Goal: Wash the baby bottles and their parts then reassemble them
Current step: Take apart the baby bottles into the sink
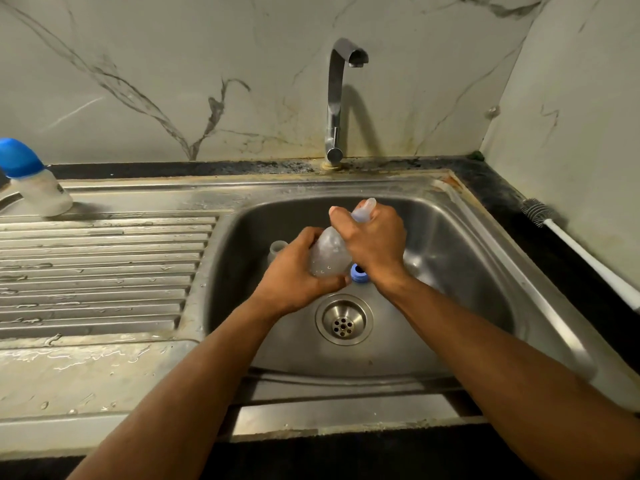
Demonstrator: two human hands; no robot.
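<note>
Far left, on the drainboard (pixel 104 258), a capped bottle (pixel 36 183) stands with a blue cap and a cloudy white body. There is a small dark mark on its side; I cannot read it as writing. The drainboard ribs are wet, with beads and streaks of water.

In the sink (pixel 485 258), just left of my hands, a clear part (pixel 277 249) lies against the basin wall; I cannot tell which part it is.

My left hand (pixel 294 271) is over the basin, fingers and thumb curled around the base end of a clear bottle (pixel 329 254), gripping it. The bottle is held tilted above the sink floor, water drops on its wall. No brand or scale marks are legible on it.

My right hand (pixel 374 244) closes over the bottle's upper end, fingers wrapped tight around a clear piece (pixel 365 207) that sticks out past my knuckles.

Below my hands a blue ring (pixel 358 273) sits on the basin floor, near the drain (pixel 344 320).

The tap (pixel 337 98) stands behind the sink; no water falls from it.

Far right, a brush (pixel 581 251) with grey bristles and a white handle lies on the dark counter (pixel 498 188) beside the sink rim. I see no readable writing anywhere.
</note>
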